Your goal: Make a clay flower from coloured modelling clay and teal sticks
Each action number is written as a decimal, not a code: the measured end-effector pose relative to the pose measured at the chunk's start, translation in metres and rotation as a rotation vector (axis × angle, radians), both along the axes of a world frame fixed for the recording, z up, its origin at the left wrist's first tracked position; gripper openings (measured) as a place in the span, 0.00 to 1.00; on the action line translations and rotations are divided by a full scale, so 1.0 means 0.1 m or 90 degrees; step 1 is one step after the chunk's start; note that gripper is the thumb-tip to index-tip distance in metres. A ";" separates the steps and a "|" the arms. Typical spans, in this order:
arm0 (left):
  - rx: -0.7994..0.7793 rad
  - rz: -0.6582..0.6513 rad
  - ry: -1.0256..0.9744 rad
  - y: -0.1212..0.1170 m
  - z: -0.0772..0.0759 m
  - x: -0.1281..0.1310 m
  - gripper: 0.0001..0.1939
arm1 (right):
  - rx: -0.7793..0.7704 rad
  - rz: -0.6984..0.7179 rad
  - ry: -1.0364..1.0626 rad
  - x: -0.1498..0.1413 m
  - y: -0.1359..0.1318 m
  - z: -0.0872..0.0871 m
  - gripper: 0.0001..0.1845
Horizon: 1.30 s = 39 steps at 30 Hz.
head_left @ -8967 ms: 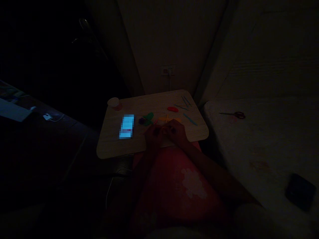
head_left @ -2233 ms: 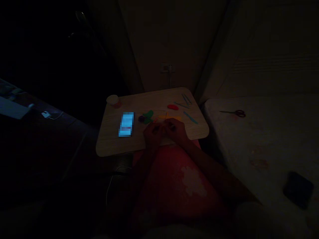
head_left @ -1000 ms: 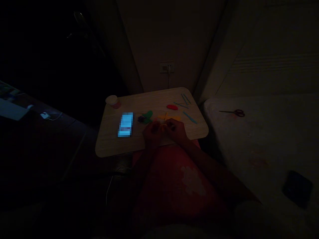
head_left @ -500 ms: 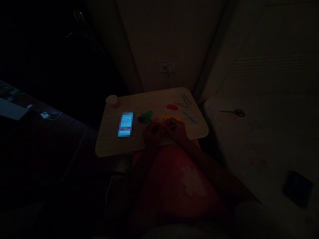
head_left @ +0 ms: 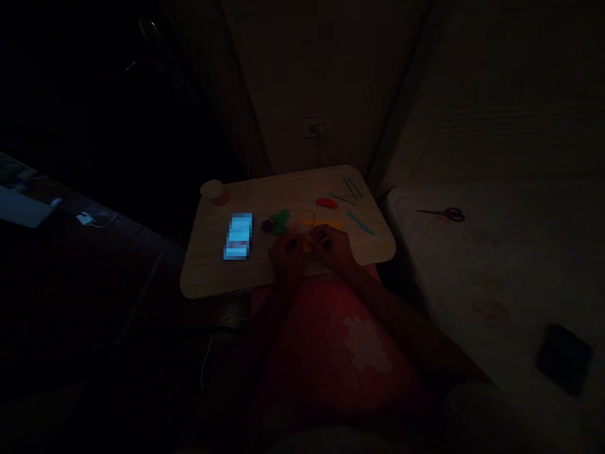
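Observation:
Near the front edge of the small wooden table (head_left: 222, 277), my left hand (head_left: 285, 253) and my right hand (head_left: 336, 248) meet. Pinched between their fingertips is a small orange piece of modelling clay (head_left: 307, 244), partly covered by the fingers. Just beyond the hands lie flat yellow-orange clay pieces (head_left: 335, 224) and a small pink bit (head_left: 294, 227). Left of them are green clay (head_left: 280, 219) and a dark purple lump (head_left: 267, 226). A red clay roll (head_left: 326, 203) rests farther back. The room is very dark, so finger details are faint.
A lit phone (head_left: 239, 236) and a paper cup (head_left: 215, 192) stand on the table's left side. Blue modelling tools (head_left: 360, 223) lie at its right. Scissors (head_left: 447, 214) and a dark object (head_left: 564, 358) are on the pale surface to the right. A wall socket (head_left: 317, 127) is behind.
Both hands stay together at the same place with small finger movements. The orange clay between the fingertips shows a little more now. The items on the table have not moved.

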<state>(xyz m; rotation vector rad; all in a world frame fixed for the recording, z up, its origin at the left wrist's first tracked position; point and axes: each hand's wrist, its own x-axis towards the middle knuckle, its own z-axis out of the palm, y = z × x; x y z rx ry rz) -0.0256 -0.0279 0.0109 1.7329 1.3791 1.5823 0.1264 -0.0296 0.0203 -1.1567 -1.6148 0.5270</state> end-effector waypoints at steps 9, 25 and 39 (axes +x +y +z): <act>-0.015 -0.050 0.016 -0.01 0.00 0.02 0.06 | 0.030 0.004 -0.031 0.03 0.03 -0.06 0.05; -0.037 -0.049 -0.030 0.00 0.00 0.02 0.07 | 0.043 0.001 -0.023 0.03 0.02 -0.05 0.06; -0.024 -0.067 -0.004 -0.02 0.02 0.03 0.07 | 0.033 0.010 -0.010 0.04 0.01 0.00 0.08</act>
